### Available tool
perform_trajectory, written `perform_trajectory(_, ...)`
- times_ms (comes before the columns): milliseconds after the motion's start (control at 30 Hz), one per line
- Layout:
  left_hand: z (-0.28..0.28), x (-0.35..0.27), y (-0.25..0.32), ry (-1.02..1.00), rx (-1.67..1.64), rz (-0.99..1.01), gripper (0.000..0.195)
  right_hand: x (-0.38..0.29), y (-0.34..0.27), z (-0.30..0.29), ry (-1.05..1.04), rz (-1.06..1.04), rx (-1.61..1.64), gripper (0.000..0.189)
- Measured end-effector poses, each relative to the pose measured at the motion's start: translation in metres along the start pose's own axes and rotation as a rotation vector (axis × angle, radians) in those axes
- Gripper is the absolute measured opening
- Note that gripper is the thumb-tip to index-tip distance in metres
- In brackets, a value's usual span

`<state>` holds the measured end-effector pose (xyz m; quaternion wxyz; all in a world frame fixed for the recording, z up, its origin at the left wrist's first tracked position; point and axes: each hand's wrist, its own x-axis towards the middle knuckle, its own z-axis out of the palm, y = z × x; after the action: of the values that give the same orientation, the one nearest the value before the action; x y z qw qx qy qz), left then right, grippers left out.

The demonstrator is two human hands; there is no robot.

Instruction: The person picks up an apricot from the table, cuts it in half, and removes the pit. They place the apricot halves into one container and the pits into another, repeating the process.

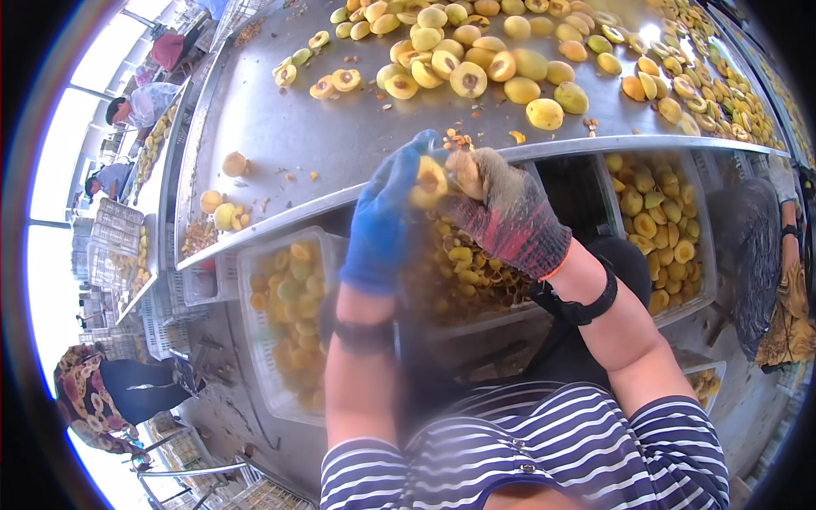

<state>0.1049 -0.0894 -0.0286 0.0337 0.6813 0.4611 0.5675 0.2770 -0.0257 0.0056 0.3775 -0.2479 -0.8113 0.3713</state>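
Note:
My left hand (382, 210), in a blue glove, holds a halved yellow fruit (429, 183), apricot-like, its cut face showing a brown hollow. Close beside it, my right hand (510, 207) wears a worn grey and red knit glove. Its fingers are closed around a rounded light-brown object (466, 173) that looks like a wooden tool handle; any blade is hidden. Both hands are at the front edge of a metal table (287, 146), above a crate of fruit pieces (472, 268). Whole and halved fruit (468, 80) lie in a pile beyond them.
Crates of fruit stand below at left (287, 325) and right (666, 236). A light-brown wooden-looking piece (236, 164) stands on the table's left. Fruit stones (458, 139) lie near the edge. A co-worker's gloved hand (781, 178) shows at far right; other people work at left.

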Motion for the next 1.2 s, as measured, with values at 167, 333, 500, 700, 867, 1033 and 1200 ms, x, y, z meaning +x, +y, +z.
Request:
perform_trajectory(167, 0.010, -0.012, 0.017, -0.033, 0.235, -0.106, 0.059, 0.010, 0.005, 0.017, 0.095, -0.023, 0.332, 0.024)
perform_trajectory(333, 0.007, 0.001, 0.043, -0.174, 0.610, -0.231, 0.064, 0.011, 0.015, 0.020, 0.090, -0.011, 0.308, 0.022)
perform_trajectory(500, 0.010, -0.010, 0.008, 0.212, 0.022, -0.093, 0.036, -0.005, 0.006, 0.016, -0.093, 0.044, -0.004, 0.022)
perform_trajectory(700, 0.012, 0.001, 0.033, 0.220, -0.253, -0.390, 0.042, -0.011, 0.013, 0.015, -0.173, -0.092, -0.401, 0.015)
perform_trajectory(867, 0.007, -0.001, 0.032, 0.172, -0.227, -0.451, 0.045, -0.015, 0.009, 0.021, -0.208, -0.034, -0.343, 0.012)
perform_trajectory(1033, -0.004, -0.004, 0.026, -0.018, -0.125, -0.403, 0.047, -0.016, 0.003, 0.019, -0.347, 0.121, -0.339, 0.014)
perform_trajectory(1200, -0.019, 0.012, 0.024, -0.084, -0.839, -1.053, 0.052, -0.017, 0.014, 0.010, -0.427, 0.147, 0.041, 0.020)
